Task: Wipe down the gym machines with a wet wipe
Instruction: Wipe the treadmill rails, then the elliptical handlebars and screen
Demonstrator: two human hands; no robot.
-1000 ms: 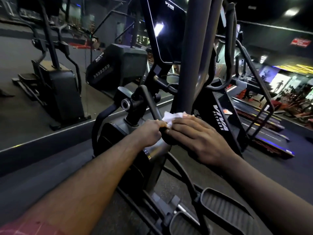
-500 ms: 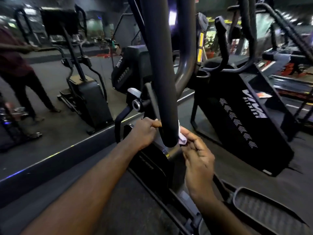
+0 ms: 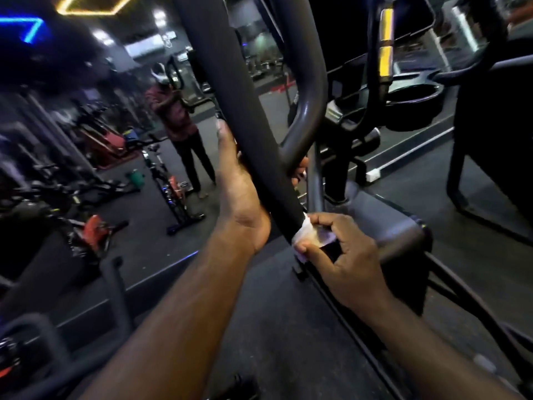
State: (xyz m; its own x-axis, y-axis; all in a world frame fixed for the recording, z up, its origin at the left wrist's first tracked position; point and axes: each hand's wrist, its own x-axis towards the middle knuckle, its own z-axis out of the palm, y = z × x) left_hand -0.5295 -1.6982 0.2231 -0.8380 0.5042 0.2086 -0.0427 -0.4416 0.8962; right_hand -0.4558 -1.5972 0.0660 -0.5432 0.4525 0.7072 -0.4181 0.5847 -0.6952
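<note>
A thick black padded handlebar (image 3: 230, 90) of an elliptical machine runs from top centre down to the middle of the view. My left hand (image 3: 239, 192) grips this bar from the left, thumb pointing up, fingertips showing past its right side. My right hand (image 3: 337, 252) pinches a crumpled white wet wipe (image 3: 302, 233) against the bar's lower end. A thinner grey curved bar (image 3: 308, 90) runs just right of the padded one.
A mirror wall on the left reflects a standing person (image 3: 178, 128) and exercise bikes (image 3: 170, 197). The machine's dark housing (image 3: 383, 223) lies below my right hand. Another black machine with a cup holder (image 3: 415, 105) stands at the right. Dark rubber floor lies below.
My view has tilted up and left. My left hand has slid up the padded bar, while my right hand still holds the wipe at the bar's lower end.
</note>
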